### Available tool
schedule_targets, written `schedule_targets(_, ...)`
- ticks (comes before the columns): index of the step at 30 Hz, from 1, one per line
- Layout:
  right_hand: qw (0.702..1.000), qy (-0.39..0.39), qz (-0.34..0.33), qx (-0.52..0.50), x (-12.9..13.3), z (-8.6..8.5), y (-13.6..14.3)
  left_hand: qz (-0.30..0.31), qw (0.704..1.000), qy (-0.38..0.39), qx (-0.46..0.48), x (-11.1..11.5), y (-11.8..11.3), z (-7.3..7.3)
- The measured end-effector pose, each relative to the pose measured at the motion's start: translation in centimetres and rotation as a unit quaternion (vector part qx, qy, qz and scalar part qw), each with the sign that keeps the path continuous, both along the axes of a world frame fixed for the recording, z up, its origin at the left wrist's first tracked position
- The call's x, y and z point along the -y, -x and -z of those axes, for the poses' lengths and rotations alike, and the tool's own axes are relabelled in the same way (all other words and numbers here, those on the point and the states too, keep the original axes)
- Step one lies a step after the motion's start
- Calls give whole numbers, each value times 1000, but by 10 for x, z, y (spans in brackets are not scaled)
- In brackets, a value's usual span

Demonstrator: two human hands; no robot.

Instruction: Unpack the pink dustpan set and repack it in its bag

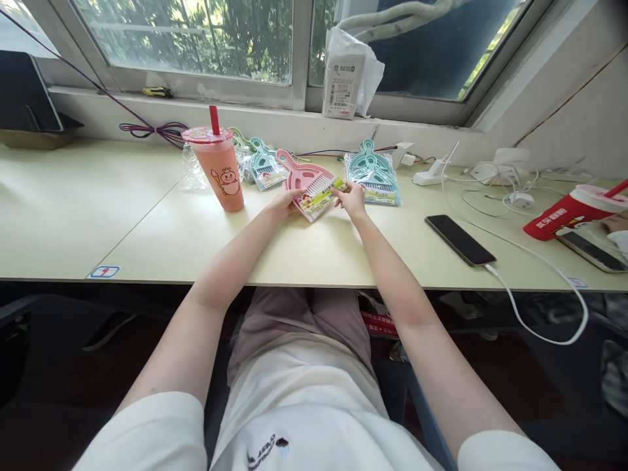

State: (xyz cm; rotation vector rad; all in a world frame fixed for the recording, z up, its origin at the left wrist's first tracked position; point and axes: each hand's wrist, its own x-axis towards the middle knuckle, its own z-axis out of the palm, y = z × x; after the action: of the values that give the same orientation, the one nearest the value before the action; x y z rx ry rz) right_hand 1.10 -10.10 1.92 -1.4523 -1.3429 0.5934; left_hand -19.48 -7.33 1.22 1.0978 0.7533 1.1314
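A pink mini dustpan and brush set [305,178] is tilted above the tabletop, its handle pointing to the back left. Across its lower part runs a yellow-green printed label [324,196]. My left hand [289,198] grips the set's left edge. On the other side, my right hand [351,198] pinches the label's right end between thumb and fingers. Behind my right hand lies a bagged teal dustpan and brush set [373,173]. More wrapped teal sets [267,165] are behind the pink one, to the left.
An orange drink cup [220,170] with a red straw stands left of my hands. To the right are a charging phone [460,239], tangled white cables [505,186] and a tilted red cup [564,212]. A bagged box [345,85] rests on the windowsill.
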Motion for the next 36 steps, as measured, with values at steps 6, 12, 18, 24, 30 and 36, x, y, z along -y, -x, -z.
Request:
schedule_targets(6,999,13,-13,41,4,1,4,4,1000,-14,-23,2,-7,-1)
schedule_targets(12,989,-21,43,139,13,2,10,-12,999,-42,-21,6,-8,-6)
schedule_targets(18,971,-39,61,230,11,0,8,16,998,-57,-20,9,-5,-5)
schedule_targets(24,959,-7,72,274,11,0,6,-11,998,-55,-14,0,-6,-1)
schedule_targets(30,963,11,96,250,15,0,5,40,998,-51,-19,7,-3,-5)
schedule_targets(36,964,7,89,250,14,-1,-1,46,998,-35,-38,8,-3,-6)
